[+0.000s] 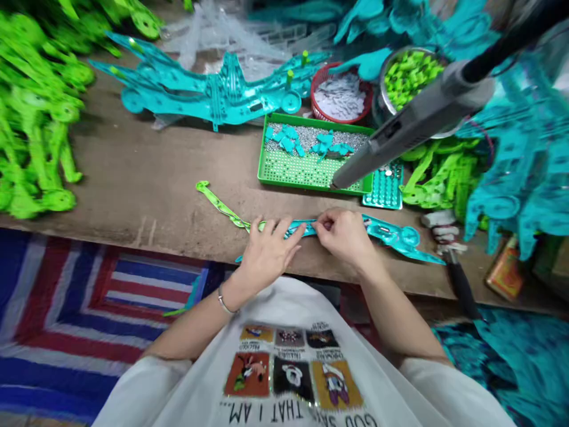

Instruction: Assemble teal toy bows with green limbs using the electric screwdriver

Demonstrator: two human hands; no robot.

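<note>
A long turquoise plastic part [391, 233] lies along the table's front edge, with a lime-green plastic arm [222, 209] reaching out from its left end. My left hand [272, 246] rests over the left half of the turquoise part, fingers spread and touching it. Just to the right, my right hand [344, 234] is closed in a pinch against the middle of the same part. Whatever is between those fingertips is hidden. A grey power screwdriver [409, 118] hangs at a slant above the table, its tip over a green tray [302, 172].
The tray holds small metal pieces and turquoise bits. Behind it stand a red basket [316, 107] of whitish pieces and a metal bowl [386, 98] of lime-green pieces. Green parts [40, 118] pile up left, turquoise parts [511, 160] right. A black-handled tool [462, 284] overhangs the front edge.
</note>
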